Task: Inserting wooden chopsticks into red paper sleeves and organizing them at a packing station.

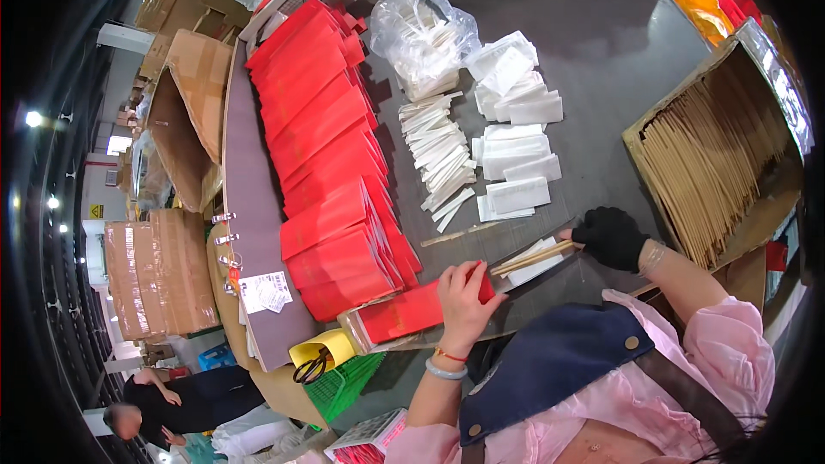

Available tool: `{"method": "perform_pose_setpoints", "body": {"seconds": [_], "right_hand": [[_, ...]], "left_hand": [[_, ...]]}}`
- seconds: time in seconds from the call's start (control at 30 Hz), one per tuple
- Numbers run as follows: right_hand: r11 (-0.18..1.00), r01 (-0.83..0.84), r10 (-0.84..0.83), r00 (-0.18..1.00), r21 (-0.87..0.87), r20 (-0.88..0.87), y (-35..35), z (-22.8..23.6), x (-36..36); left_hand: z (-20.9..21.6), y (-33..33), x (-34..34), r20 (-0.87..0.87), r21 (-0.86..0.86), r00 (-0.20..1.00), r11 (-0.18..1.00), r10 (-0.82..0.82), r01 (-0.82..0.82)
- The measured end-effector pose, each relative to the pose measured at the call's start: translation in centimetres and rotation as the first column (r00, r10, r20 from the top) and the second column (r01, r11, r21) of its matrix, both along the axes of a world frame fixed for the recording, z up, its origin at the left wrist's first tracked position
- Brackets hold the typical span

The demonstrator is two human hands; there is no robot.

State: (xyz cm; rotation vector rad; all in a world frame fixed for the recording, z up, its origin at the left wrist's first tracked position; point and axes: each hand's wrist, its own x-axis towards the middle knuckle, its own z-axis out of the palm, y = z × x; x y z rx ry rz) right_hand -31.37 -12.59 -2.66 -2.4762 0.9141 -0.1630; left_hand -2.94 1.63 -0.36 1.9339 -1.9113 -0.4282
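My left hand (464, 305), bare and wearing a bangle, pinches the opening of a flat red packet (400, 314) lying near the table's front edge. In a black fingerless-looking glove, my right hand (610, 236) is closed on the right ends of a few thin wooden sticks (540, 255). Beneath the sticks lies a flat white packet (534, 271), along with what looks like clear plastic film. The sticks' left ends point at the opening of the red packet, close to my left fingers. Whether they reach inside it I cannot tell.
Overlapping red packets (318, 137) fill the table's left side. Narrow white packets (436, 150), wider white packets (516, 155) and a clear plastic bag (421, 26) lie mid-table. At right, a carton (640, 133) holds many sticks. Scissors (309, 367) sit in a yellow holder (337, 345).
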Motion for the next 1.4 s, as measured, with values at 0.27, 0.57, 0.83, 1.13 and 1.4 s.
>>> {"method": "perform_pose_setpoints", "body": {"seconds": [0.27,0.57,0.83,1.13,1.4], "right_hand": [[0.973,0.230,-0.227,0.936,0.020,0.270,-0.3,-2.4,-0.7],[0.896,0.321,-0.415,0.851,0.306,0.323,0.0,-2.2,-0.2],[0.676,0.290,-0.557,0.802,0.677,0.213,1.9,-3.3,4.9],[0.993,-0.075,0.079,0.996,-0.088,0.045,1.4,2.5,5.5],[0.975,0.203,-0.192,0.974,-0.090,0.122,-0.6,5.8,1.6]], "left_hand": [[-0.3,-0.7,-1.5,0.001,0.054,1.000,0.998,-0.029,0.029],[-0.8,-1.4,-1.8,-0.021,0.010,0.999,0.999,-0.047,0.047],[-0.9,-2.1,-2.5,0.004,-0.017,0.998,0.998,-0.064,0.064],[3.2,-4.6,-1.7,0.116,0.210,0.929,0.923,-0.353,0.324],[9.7,-6.9,10.3,0.483,-0.220,0.867,0.975,0.119,-0.011]]}}
